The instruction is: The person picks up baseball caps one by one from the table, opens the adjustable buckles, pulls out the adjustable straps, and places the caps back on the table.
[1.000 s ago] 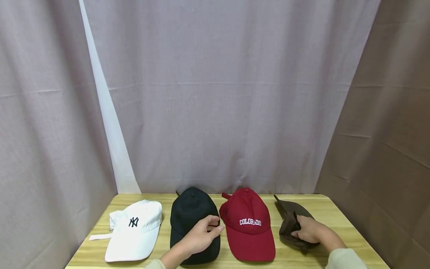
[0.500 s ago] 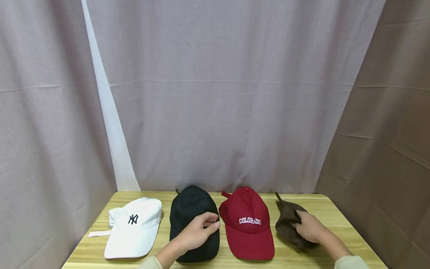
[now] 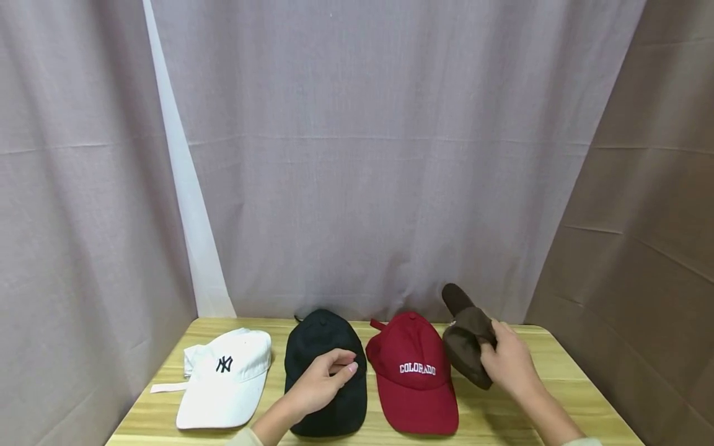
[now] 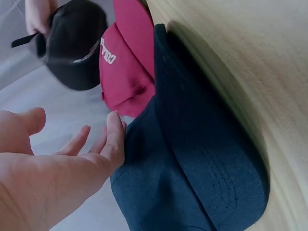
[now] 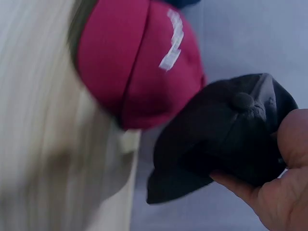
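Observation:
My right hand (image 3: 510, 361) grips a dark brown cap (image 3: 471, 341) by its crown, thumb on one side and fingers on the other. The cap is raised and tilted, its brim pointing up and away toward the curtain. In the right wrist view the brown cap (image 5: 226, 130) shows its top button beside the red cap (image 5: 144, 62). My left hand (image 3: 323, 383) hovers over or touches the black cap (image 3: 326, 347), fingers loosely bent around nothing. The left wrist view shows these fingertips beside the black cap's crown (image 4: 149, 173); contact is unclear.
A red cap (image 3: 415, 365) lettered COLORADO lies right of the black one, brim toward me. At the left is a white cap (image 3: 229, 378) with a dark NY logo and a loose strap. All rest on a wooden table (image 3: 558, 396) before a grey curtain (image 3: 357, 155).
My right hand has lifted the brown cap and turned it so that its brim points away; it has shifted left toward the red cap. The left hand has barely moved.

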`<state>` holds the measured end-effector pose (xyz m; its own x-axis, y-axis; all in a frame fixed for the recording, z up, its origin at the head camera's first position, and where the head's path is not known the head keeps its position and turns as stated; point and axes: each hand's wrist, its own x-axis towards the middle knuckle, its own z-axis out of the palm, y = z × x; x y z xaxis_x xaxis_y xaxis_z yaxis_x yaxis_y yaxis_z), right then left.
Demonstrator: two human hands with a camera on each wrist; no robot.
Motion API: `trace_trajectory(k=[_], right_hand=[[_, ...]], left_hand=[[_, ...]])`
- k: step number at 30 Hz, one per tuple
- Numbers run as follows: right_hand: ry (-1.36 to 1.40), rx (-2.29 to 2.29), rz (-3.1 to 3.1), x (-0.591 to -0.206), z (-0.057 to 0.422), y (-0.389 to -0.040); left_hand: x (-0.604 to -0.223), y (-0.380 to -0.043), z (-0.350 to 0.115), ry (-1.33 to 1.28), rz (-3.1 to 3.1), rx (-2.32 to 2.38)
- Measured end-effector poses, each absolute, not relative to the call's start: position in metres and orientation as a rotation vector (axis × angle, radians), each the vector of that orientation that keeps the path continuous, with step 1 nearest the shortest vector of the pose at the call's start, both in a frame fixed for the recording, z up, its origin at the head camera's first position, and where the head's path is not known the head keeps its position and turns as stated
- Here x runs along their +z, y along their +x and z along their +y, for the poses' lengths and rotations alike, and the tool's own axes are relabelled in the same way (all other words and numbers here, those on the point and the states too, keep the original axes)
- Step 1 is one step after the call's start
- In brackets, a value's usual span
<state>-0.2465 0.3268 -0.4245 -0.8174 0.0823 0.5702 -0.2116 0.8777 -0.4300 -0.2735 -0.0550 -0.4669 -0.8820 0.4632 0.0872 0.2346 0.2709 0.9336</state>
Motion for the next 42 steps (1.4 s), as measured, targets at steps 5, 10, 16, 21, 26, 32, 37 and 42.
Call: trace_trajectory(k=[5,10,16,21,26,32,37,42], right_hand=[[0.186,0.672,-2.291,-0.417,0.283,-0.246],[0.283,0.663,-2.201,-0.418,0.240,-0.248],[0.370,0.603,-2.202,-0.429,0.199,-0.256],[0.345,0.665,-2.358,-0.440,0.176,-0.261],[0.324,0.704,-2.492,-0.448,0.165,-0.264],[0.304,0.727,-2.559,-0.450,0.162,-0.264],[0.266,0.762,-2.594,-0.446,0.164,-0.262],[0.270,0.789,-2.643,-0.441,0.166,-0.254]], left_hand=[[-0.469,-0.274,-0.057,0.644,2.326,1.671],[-0.470,-0.274,-0.059,0.671,2.327,1.679],[-0.470,-0.274,-0.059,0.701,2.342,1.709],[-0.468,-0.277,-0.058,0.725,2.359,1.759],[-0.468,-0.278,-0.057,0.663,2.378,1.899],[-0.467,-0.280,-0.053,0.572,2.435,2.037],[-0.463,-0.280,-0.048,0.517,2.575,2.088],[-0.451,-0.280,-0.042,0.692,2.730,1.914]])
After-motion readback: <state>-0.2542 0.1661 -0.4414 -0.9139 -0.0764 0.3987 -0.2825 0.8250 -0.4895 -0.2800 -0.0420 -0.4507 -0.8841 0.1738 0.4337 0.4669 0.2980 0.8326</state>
